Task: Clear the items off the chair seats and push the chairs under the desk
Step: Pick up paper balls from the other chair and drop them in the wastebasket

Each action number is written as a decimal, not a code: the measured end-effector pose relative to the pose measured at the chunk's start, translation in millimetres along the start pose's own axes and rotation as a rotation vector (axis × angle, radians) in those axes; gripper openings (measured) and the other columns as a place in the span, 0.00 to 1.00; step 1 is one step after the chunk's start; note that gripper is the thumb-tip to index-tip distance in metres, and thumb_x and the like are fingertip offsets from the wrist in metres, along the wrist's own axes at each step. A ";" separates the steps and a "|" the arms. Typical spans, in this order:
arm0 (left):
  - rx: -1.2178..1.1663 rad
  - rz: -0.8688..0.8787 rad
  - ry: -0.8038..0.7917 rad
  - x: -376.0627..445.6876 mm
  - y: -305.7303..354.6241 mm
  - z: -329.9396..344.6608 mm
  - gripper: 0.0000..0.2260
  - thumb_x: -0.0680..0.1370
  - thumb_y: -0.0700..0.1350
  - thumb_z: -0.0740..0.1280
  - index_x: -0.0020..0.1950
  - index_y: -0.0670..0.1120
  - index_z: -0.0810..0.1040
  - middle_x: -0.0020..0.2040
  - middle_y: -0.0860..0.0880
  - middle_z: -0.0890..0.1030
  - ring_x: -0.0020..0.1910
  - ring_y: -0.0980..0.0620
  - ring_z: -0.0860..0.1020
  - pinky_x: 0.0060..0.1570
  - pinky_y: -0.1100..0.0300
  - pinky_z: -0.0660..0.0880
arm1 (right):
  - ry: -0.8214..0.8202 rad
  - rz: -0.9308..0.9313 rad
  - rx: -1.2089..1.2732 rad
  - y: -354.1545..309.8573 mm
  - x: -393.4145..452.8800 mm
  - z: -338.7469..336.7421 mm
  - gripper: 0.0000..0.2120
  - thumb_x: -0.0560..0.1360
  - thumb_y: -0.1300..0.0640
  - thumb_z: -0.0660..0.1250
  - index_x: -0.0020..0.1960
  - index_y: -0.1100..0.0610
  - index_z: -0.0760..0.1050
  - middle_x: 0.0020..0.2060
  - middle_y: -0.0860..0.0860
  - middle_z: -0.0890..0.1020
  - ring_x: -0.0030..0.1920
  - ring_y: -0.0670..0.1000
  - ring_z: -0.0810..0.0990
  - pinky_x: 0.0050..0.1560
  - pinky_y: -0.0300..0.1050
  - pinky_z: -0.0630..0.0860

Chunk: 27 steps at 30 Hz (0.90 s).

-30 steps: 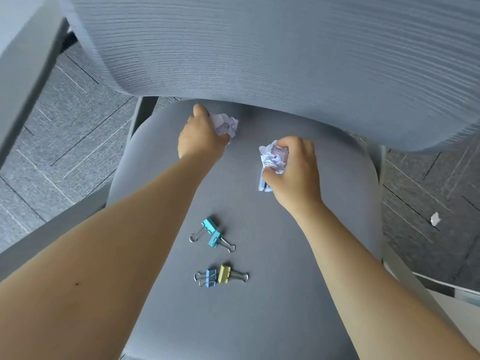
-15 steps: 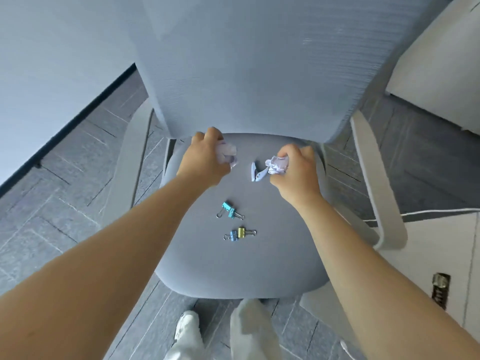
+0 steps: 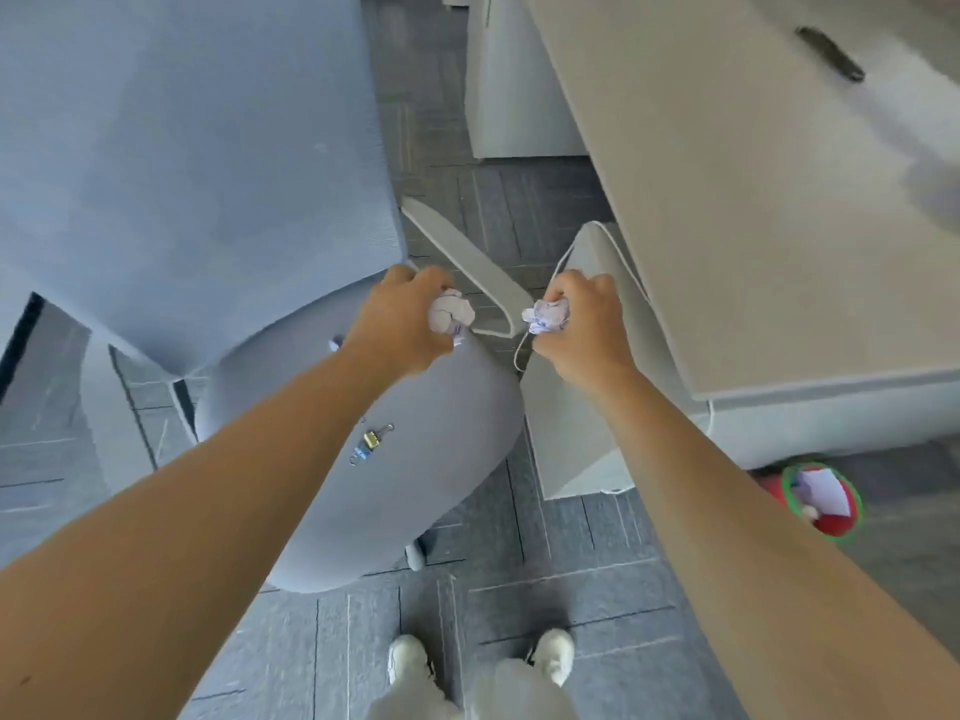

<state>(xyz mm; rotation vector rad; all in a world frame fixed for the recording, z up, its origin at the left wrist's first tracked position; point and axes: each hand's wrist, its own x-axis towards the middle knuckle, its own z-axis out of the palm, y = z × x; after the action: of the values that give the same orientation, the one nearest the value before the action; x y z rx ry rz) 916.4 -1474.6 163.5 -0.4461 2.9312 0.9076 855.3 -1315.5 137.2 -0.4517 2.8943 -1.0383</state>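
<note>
A grey chair seat (image 3: 426,491) with a tall grey backrest (image 3: 197,148) stands at the left. My left hand (image 3: 400,324) is closed around a crumpled paper ball (image 3: 449,315) above the seat's right edge. My right hand (image 3: 584,324) grips a second crumpled paper ball (image 3: 546,315) beyond the seat, over the chair's armrest (image 3: 462,267). Yellow and blue binder clips (image 3: 370,443) lie joined on the seat beside my left forearm. Other clips are hidden under that arm.
A white desk (image 3: 753,226) fills the upper right, with a white side panel (image 3: 582,439) below it. A red bin with a green rim (image 3: 831,504) holding paper stands on the floor at the right. My shoes (image 3: 410,659) are on grey carpet tiles.
Both hands have lifted off the seat with the paper balls and moved right toward the desk. The view has swung right and pulled back, revealing the desk and the red bin.
</note>
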 end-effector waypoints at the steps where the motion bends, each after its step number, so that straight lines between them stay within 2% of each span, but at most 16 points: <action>1: 0.011 0.048 -0.023 -2.0 17.1 6.0 0.21 0.73 0.42 0.70 0.65 0.44 0.71 0.64 0.39 0.70 0.62 0.40 0.71 0.57 0.54 0.70 | 0.032 0.027 -0.009 11.5 -8.4 -15.8 0.13 0.66 0.69 0.68 0.50 0.63 0.74 0.47 0.57 0.68 0.53 0.59 0.73 0.37 0.39 0.64; 5: 0.034 0.210 -0.123 -17.8 91.0 46.0 0.21 0.72 0.42 0.70 0.64 0.44 0.73 0.63 0.39 0.72 0.61 0.40 0.72 0.58 0.55 0.70 | 0.156 0.157 0.004 65.7 -51.6 -80.9 0.14 0.67 0.69 0.67 0.52 0.65 0.73 0.48 0.56 0.67 0.54 0.58 0.71 0.38 0.38 0.59; 9: 0.067 0.376 -0.243 -42.5 168.8 100.0 0.20 0.70 0.42 0.71 0.61 0.44 0.74 0.59 0.40 0.75 0.60 0.42 0.72 0.57 0.57 0.70 | 0.249 0.302 0.021 127.7 -110.2 -140.0 0.15 0.67 0.69 0.67 0.53 0.65 0.73 0.47 0.53 0.63 0.50 0.55 0.69 0.35 0.35 0.60; 13: 0.034 0.496 -0.354 -71.9 243.0 151.5 0.21 0.70 0.39 0.71 0.63 0.42 0.73 0.55 0.39 0.72 0.59 0.41 0.73 0.55 0.57 0.71 | 0.312 0.485 -0.009 188.0 -167.6 -196.7 0.16 0.68 0.69 0.65 0.56 0.62 0.73 0.49 0.53 0.62 0.49 0.58 0.71 0.46 0.42 0.68; 15: 0.045 0.539 -0.402 -84.1 273.0 180.6 0.22 0.71 0.39 0.71 0.63 0.43 0.73 0.59 0.39 0.72 0.60 0.41 0.72 0.55 0.58 0.70 | 0.368 0.557 -0.009 216.0 -195.0 -217.8 0.16 0.68 0.68 0.67 0.55 0.61 0.73 0.49 0.55 0.64 0.50 0.58 0.71 0.53 0.50 0.73; 16: 0.050 0.567 -0.425 -89.4 286.4 196.2 0.21 0.70 0.39 0.72 0.63 0.43 0.74 0.60 0.39 0.73 0.59 0.42 0.72 0.54 0.59 0.70 | 0.398 0.588 -0.003 229.4 -208.7 -226.2 0.16 0.68 0.68 0.68 0.55 0.61 0.73 0.50 0.55 0.65 0.52 0.58 0.72 0.54 0.51 0.74; 19: 0.075 0.637 -0.487 -108.7 322.8 239.5 0.20 0.69 0.39 0.72 0.61 0.44 0.75 0.58 0.38 0.75 0.58 0.41 0.73 0.50 0.60 0.70 | 0.437 0.723 0.038 264.7 -251.3 -247.5 0.17 0.69 0.68 0.69 0.57 0.62 0.73 0.52 0.56 0.65 0.56 0.58 0.72 0.48 0.41 0.68; 22: 0.110 0.679 -0.573 -124.3 355.8 278.9 0.22 0.70 0.39 0.71 0.63 0.44 0.74 0.58 0.37 0.74 0.59 0.41 0.73 0.54 0.57 0.72 | 0.484 0.869 0.073 297.7 -285.7 -267.4 0.18 0.69 0.69 0.67 0.58 0.62 0.72 0.60 0.61 0.67 0.57 0.60 0.71 0.49 0.41 0.68; 27: 0.218 0.718 -0.664 -118.6 399.8 345.6 0.21 0.70 0.42 0.71 0.62 0.44 0.73 0.57 0.39 0.76 0.57 0.40 0.74 0.52 0.54 0.74 | 0.534 1.007 0.112 351.5 -304.7 -284.2 0.16 0.70 0.68 0.66 0.58 0.61 0.72 0.59 0.60 0.67 0.55 0.60 0.73 0.45 0.43 0.70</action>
<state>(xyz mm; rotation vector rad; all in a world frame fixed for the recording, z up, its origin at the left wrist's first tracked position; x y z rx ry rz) 900.8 -935.8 110.8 0.8081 2.4797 0.5785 1019.3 -796.0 117.4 1.3242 2.7295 -1.1674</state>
